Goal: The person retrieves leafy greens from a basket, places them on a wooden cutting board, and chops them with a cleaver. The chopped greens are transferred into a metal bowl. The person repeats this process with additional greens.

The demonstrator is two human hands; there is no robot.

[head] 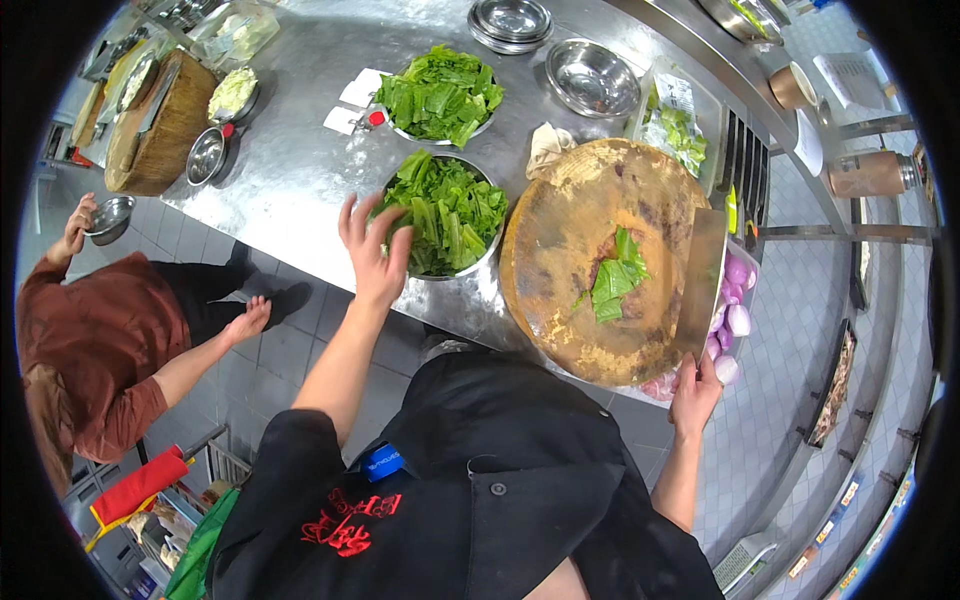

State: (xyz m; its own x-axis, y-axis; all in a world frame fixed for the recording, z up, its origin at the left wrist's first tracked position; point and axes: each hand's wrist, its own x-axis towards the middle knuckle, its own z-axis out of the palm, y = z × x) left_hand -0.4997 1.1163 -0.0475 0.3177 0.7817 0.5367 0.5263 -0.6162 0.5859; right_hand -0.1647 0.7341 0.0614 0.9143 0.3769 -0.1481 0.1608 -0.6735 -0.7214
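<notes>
My right hand grips the handle end of a broad Chinese cleaver, its blade standing over the right side of a round wooden chopping block. A few pieces of cut green leaf lie mid-block. My left hand, slightly blurred, has its fingers spread at the left rim of a metal bowl heaped with chopped leafy greens. Nothing shows in that hand. Behind it sits a second metal bowl of similar chopped greens.
Peeled red onions sit right of the block. A cloth, an upright steel bowl and stacked bowls lie beyond. At left, a co-worker holds a metal bowl near another chopping block with a knife.
</notes>
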